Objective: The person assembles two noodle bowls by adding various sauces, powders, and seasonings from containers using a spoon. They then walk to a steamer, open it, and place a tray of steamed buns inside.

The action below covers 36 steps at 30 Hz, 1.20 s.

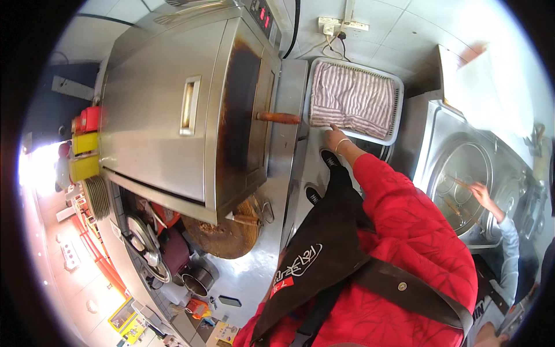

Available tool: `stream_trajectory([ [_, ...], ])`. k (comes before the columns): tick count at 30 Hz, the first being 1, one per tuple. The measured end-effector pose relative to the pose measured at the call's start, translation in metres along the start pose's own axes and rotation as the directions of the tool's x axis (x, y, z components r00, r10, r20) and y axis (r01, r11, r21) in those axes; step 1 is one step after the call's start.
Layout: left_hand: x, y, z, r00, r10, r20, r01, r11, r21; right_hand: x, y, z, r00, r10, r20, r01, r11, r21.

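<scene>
My right hand (336, 138), with a pale bangle at the wrist, is at the near rim of a white plastic basket (398, 117). One finger points up at the rim, beside the striped cloth (353, 99) that covers the basket's inside; whether the hand grips the rim is unclear. My left hand is out of view; only red sleeve fabric shows low in the picture. To the left of the basket stands a stainless steel oven (156, 108) with a browned front and a wooden handle (278, 118) sticking out.
A co-worker's hand (479, 193) holds a thin stick over a round steel vat (461, 186) at right. A round wooden chopping board (225, 234), a steel pot (195, 282) and a phone (230, 301) are on the steel counter (249, 277). Wall sockets (342, 25) with cables are above the basket.
</scene>
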State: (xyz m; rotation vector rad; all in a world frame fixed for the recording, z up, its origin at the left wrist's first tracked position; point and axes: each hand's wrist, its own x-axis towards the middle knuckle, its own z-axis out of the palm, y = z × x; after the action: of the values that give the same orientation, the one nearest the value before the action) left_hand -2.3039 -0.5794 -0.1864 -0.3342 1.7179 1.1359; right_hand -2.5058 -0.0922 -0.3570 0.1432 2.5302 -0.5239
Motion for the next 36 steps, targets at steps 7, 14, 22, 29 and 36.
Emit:
stream_trajectory([
  [7,0.017,0.029,0.016,0.997,-0.072,-0.013,0.071,0.995,-0.067,0.056,0.000,0.002,0.995,0.095,-0.006,-0.089,0.952,0.293],
  [14,0.032,0.056,0.018,0.998,-0.057,0.012,0.058,0.997,-0.052,0.038,0.081,-0.068,0.797,0.536,-0.278,-0.133,0.605,0.785],
  [22,0.042,0.076,0.011,0.999,-0.007,0.045,0.006,1.000,0.014,-0.011,0.164,-0.239,0.677,0.196,-0.710,0.156,0.903,0.399],
  [29,0.056,0.089,0.002,0.995,0.045,0.090,-0.050,0.997,0.054,-0.020,0.105,-0.315,0.731,-0.081,-0.678,0.198,0.975,0.097],
  [36,0.074,0.100,-0.016,0.984,0.100,0.149,-0.112,0.991,0.076,-0.027,0.075,-0.338,0.775,-0.161,-0.611,0.179,0.983,-0.033],
])
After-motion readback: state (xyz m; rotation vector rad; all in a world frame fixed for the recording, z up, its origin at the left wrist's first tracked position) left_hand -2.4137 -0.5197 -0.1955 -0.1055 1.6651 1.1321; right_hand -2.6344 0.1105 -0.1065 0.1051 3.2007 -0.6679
